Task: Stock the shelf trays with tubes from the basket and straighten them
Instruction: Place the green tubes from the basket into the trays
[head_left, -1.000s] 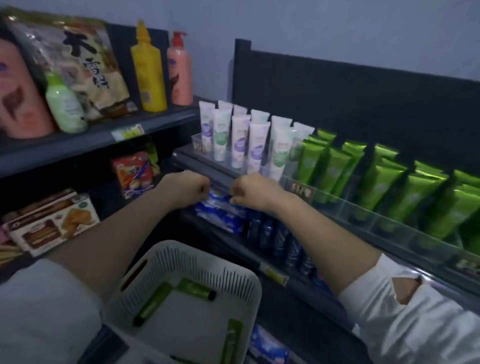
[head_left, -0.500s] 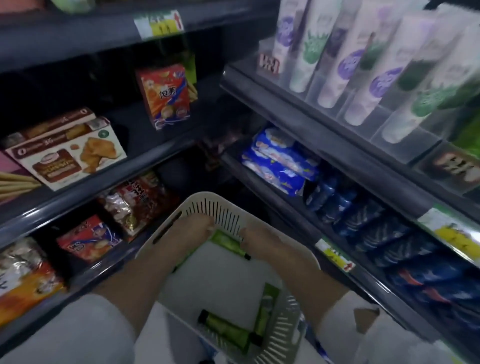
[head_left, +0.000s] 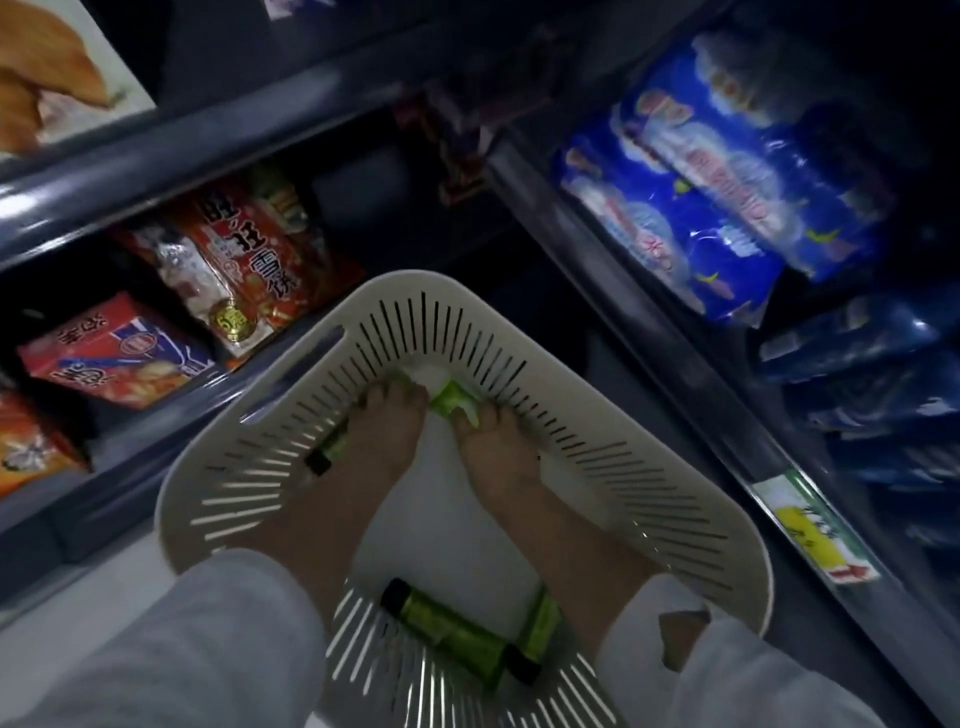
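Head view: at the basket's (head_left: 628, 467) far wall your left hand (head_left: 382, 436) curls over one green tube (head_left: 335, 446), its cap pointing back toward you, while your right hand (head_left: 498, 457) pinches a second tube (head_left: 451, 402) lying crosswise between both hands.

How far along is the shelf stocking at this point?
Done: can't say, the shelf trays are out of view. In hand: the left hand grips a black-capped tube and the right hand another green tube, both inside the basket. Left: two more tubes lie at the basket's near end, yet to be shelved and straightened.
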